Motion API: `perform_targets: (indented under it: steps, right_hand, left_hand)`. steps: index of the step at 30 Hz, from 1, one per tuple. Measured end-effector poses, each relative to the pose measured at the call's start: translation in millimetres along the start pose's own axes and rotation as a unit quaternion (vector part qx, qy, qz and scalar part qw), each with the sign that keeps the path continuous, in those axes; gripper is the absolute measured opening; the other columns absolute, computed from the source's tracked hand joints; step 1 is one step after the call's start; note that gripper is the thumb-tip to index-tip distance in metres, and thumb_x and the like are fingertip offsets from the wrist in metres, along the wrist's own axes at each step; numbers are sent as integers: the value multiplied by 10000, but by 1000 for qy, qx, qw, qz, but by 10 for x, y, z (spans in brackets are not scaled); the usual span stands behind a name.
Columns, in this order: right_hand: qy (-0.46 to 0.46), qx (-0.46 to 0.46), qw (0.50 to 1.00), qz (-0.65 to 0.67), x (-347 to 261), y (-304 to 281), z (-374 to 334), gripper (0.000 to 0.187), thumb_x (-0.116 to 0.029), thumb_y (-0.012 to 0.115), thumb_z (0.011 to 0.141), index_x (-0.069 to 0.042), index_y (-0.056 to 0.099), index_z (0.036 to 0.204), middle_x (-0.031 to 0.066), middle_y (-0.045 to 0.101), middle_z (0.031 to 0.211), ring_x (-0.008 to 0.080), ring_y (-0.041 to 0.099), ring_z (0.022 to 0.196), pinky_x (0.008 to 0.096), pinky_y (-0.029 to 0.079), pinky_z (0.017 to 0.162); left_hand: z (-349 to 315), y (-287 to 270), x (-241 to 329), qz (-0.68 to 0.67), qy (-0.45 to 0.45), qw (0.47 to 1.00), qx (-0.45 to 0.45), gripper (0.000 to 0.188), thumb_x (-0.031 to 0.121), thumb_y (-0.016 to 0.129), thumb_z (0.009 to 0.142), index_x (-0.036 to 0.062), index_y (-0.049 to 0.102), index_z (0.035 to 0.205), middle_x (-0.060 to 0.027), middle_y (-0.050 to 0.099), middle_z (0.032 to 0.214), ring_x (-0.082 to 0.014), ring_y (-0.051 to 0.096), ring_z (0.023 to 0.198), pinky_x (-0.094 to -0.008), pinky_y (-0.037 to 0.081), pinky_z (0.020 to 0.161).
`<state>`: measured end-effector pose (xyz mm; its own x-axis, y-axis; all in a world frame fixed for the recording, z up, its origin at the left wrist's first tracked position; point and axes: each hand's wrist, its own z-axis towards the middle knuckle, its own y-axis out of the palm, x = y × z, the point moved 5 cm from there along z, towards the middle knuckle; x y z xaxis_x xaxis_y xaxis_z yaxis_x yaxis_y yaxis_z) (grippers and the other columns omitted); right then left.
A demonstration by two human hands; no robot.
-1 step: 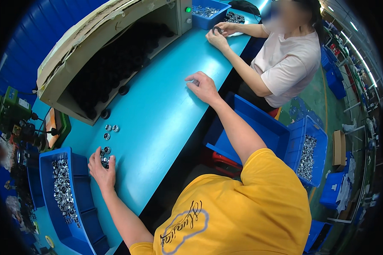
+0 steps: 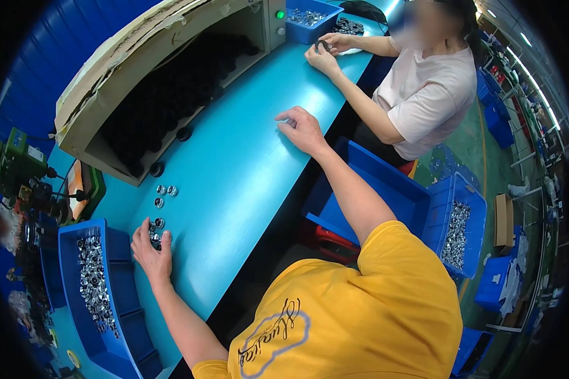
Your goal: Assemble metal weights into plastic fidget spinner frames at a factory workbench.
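Note:
My left hand rests low over the turquoise tabletop with thumb and fingers apart. Between and just beyond its fingertips lie a few small round metal-and-black parts. Whether the fingers touch these parts is hard to tell. Farther up the table sit more shiny round parts, apart from the hand. My right hand hovers at or just above the table's right side, fingers loosely bent, thumb apart, nothing visible in it. Black rings lie by the opening of a beige machine, whose dark inside holds many more.
Left of my left hand stands a blue bin of metal parts. A co-worker at the right holds a black ring. Blue bins stand beside the table's right edge, above a red stool. Another bin sits at the far end.

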<state>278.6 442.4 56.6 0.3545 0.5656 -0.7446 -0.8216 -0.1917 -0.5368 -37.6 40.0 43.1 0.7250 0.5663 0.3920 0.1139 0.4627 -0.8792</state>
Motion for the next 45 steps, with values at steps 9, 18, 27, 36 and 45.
perform_targets:
  steps: [9,18,27,36,45]
  right_hand:
    - [6,-8,1000,3,-22,18,-11,194,-153,714,850,-80,777,1018,90,661,963,191,644,773,334,553,767]
    - [0,-2,1000,9,-21,18,-13,190,-155,715,848,-80,777,1011,88,659,952,189,644,771,339,553,766]
    - [3,-6,1000,3,-24,13,-13,193,-160,718,843,-82,778,1009,85,656,947,190,638,781,338,551,769]
    - [5,-6,1000,5,-9,20,-9,198,-163,719,842,-82,779,1013,88,660,956,195,644,785,339,553,769]
    - [1,-6,1000,-3,-27,9,-3,196,-166,716,848,-82,781,1013,96,666,967,195,651,784,340,556,771]
  left_hand:
    - [-24,111,111,60,32,998,4,809,630,700,857,161,512,1489,-159,487,1448,-367,408,1366,-542,287,1146]
    - [-28,121,160,81,30,996,13,818,595,754,831,158,518,1481,-168,489,1439,-370,419,1352,-543,312,1138]
    - [-30,113,163,95,23,995,26,811,590,756,835,157,522,1479,-169,490,1433,-373,424,1343,-539,333,1125]
    - [-26,135,119,87,23,995,31,811,596,761,828,159,530,1470,-172,500,1427,-373,427,1339,-542,348,1114]
    - [-35,79,165,91,24,995,37,802,602,745,841,150,532,1469,-172,508,1417,-376,434,1331,-539,353,1105]
